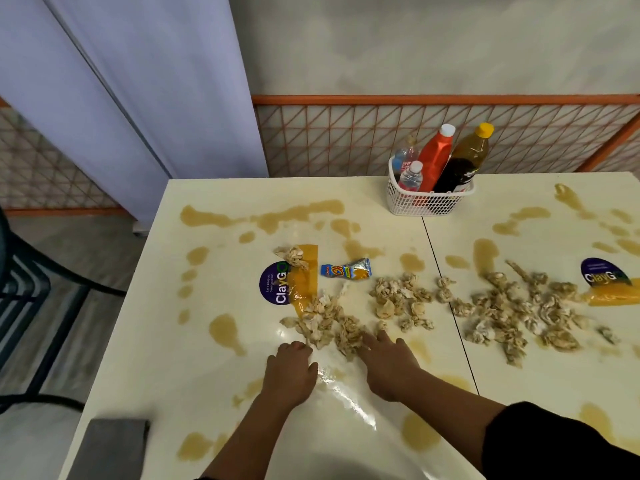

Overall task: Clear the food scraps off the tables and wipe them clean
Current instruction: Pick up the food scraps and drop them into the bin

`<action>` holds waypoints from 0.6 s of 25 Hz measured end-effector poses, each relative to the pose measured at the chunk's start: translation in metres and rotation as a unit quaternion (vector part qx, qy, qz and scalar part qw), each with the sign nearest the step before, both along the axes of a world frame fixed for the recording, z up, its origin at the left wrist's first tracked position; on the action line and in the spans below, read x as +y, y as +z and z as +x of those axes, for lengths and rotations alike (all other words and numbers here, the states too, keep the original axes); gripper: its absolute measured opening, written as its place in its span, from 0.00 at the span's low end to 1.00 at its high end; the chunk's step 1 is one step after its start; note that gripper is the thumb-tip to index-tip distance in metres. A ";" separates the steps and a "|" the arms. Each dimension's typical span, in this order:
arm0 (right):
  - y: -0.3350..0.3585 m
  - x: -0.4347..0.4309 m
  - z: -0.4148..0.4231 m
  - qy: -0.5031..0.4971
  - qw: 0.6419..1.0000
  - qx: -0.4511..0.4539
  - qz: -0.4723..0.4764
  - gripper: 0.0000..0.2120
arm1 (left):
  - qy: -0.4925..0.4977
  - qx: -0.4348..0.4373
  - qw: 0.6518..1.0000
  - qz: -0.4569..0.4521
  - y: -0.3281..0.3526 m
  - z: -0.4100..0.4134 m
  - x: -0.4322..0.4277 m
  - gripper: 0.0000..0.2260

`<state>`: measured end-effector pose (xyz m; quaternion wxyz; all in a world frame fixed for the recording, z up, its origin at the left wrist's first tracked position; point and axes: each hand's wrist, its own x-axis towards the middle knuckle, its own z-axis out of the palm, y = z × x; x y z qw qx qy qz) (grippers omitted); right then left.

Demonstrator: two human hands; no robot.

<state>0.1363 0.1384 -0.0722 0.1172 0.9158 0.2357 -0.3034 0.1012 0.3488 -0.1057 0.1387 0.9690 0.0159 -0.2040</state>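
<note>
Two white tables (221, 362) stand pushed together, smeared with brown sauce puddles (225, 329). Beige food scraps (329, 323) lie in a band across the left table, and more scraps (512, 313) cover the right table (540, 382). A blue and yellow snack wrapper (346, 270) lies behind the left heap. My left hand (291, 370) rests on the table with its fingers touching the near edge of the scraps. My right hand (388, 358) lies flat beside it, fingertips at the same heap. A folded grey cloth (110, 448) sits at the near left corner.
A white basket (429, 202) with several bottles stands at the back, across the seam between the tables. Round purple stickers (273, 284) mark each tabletop. A dark chair (20, 292) is off to the left. An orange lattice wall (346, 133) runs behind.
</note>
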 end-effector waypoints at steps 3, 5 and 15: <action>0.004 -0.003 -0.001 -0.039 0.997 -0.017 0.066 0.21 | 0.034 -0.034 0.997 -0.063 0.003 0.001 0.006 0.16; 0.005 -0.005 -0.002 -0.096 0.988 -0.029 0.119 0.13 | 0.101 -0.067 0.982 -0.146 0.014 0.002 0.013 0.12; 0.009 -0.025 -0.012 -0.571 0.679 0.157 0.434 0.07 | 0.112 -0.166 0.932 -0.301 0.077 0.015 0.043 0.06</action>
